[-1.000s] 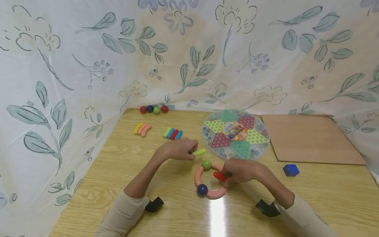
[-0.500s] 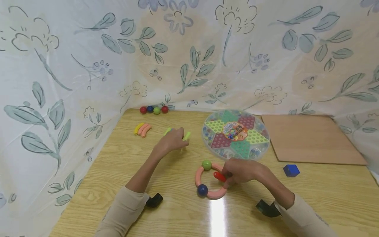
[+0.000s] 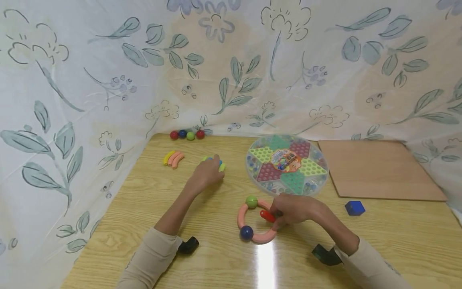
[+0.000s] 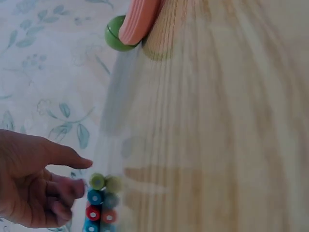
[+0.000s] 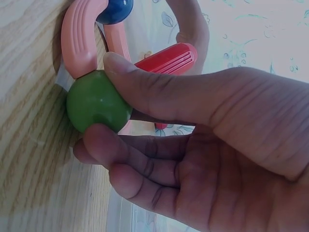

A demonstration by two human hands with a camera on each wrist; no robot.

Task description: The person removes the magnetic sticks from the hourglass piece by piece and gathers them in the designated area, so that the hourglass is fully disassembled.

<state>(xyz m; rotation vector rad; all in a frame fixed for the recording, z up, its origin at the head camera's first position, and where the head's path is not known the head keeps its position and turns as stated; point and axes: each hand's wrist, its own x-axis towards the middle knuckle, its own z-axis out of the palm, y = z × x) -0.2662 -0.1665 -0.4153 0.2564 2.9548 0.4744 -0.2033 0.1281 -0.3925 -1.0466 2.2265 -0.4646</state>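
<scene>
In the head view my left hand [image 3: 207,173] is over a row of short straight rods at the left middle. Its thumb and fingers are spread in the left wrist view, beside the end of a light green rod [image 4: 97,181]. Blue and red rods [image 4: 93,212] line up with it. My right hand [image 3: 294,208] pinches a green ball [image 5: 96,101] between thumb and fingertips. That ball joins a ring of curved pink rods [image 3: 262,237] with a dark blue ball [image 3: 247,232] and another green ball [image 3: 251,201]. A red rod [image 5: 169,59] sticks up beside the right thumb.
Behind the ring lies a round star-patterned marble game board [image 3: 286,164]. A wooden board [image 3: 379,168] and a blue block [image 3: 355,208] are at the right. Curved rods [image 3: 173,159] and several balls [image 3: 190,135] lie at the far left.
My left hand has carried the light green rod left and back from near the ring to the rod row, then let go of it. The right hand stays at the ring.
</scene>
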